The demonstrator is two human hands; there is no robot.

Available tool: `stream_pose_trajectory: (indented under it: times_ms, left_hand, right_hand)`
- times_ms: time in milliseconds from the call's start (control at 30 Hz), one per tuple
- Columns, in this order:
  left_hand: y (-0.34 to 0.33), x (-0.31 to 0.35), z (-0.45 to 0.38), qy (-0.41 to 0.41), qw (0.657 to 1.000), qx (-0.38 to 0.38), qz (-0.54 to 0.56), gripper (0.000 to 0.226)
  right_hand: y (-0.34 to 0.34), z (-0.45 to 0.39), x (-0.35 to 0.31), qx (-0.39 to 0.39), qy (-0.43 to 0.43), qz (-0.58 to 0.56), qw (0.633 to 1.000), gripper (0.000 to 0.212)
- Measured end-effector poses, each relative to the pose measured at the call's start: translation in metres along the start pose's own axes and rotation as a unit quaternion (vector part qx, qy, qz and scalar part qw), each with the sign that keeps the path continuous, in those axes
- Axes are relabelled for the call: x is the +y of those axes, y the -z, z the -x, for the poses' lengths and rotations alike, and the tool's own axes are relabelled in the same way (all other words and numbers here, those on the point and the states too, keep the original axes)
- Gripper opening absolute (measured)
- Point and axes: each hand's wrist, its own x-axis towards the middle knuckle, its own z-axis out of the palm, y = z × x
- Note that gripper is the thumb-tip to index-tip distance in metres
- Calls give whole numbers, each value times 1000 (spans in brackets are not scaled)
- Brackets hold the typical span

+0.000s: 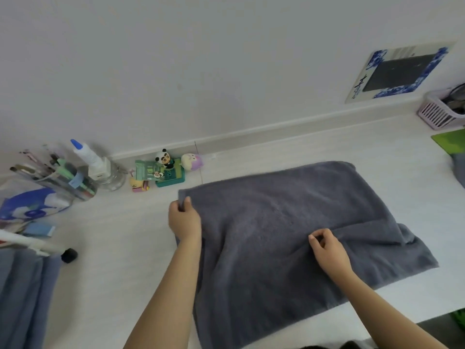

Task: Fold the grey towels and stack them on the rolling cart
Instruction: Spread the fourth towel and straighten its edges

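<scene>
A grey towel (289,222) lies spread on the white desk (120,248), folded over so a second layer shows along its right side. My left hand (183,220) pinches the towel's far left corner between thumb and fingers. Near the towel's middle right, my right hand (327,248) pinches a ridge of cloth at the edge of the upper layer. More grey cloth (22,293) hangs at the lower left edge of the view. Another bit of grey cloth (459,167) shows at the right edge. No rolling cart is in view.
Along the wall stand a clear cup of pens (63,177), a glass jar with a white bottle (100,167) and small toy figures (163,170). A blue-framed board (402,71) leans on the wall, a pink basket (440,109) at far right.
</scene>
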Motion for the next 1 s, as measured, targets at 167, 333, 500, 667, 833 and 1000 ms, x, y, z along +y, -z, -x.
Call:
stream_pose_trajectory:
  times_ms: [167,333,500,667,833,1000]
  left_hand:
    - [31,-42,-15,45,991,14,-123,27]
    - [31,-31,-20,33,990,-20,-136,31]
    - [29,-21,-31,76,989,-102,-80,30]
    - [27,-8,-27,89,991,-103,8,22]
    - [24,-3,-24,90,992,-86,-1,27]
    - [21,2,-19,81,995,-54,15,25]
  right_hand:
    - [-3,1,1,32,14,27,999,9]
    - [-2,2,-4,20,14,21,999,11]
    - [3,6,-12,0,2,27,1000,16]
    - [15,11,-27,26,52,59,997,16]
    - [29,-25,-54,27,74,25,997,19]
    - [28,-61,-60,-69,67,129,987,24]
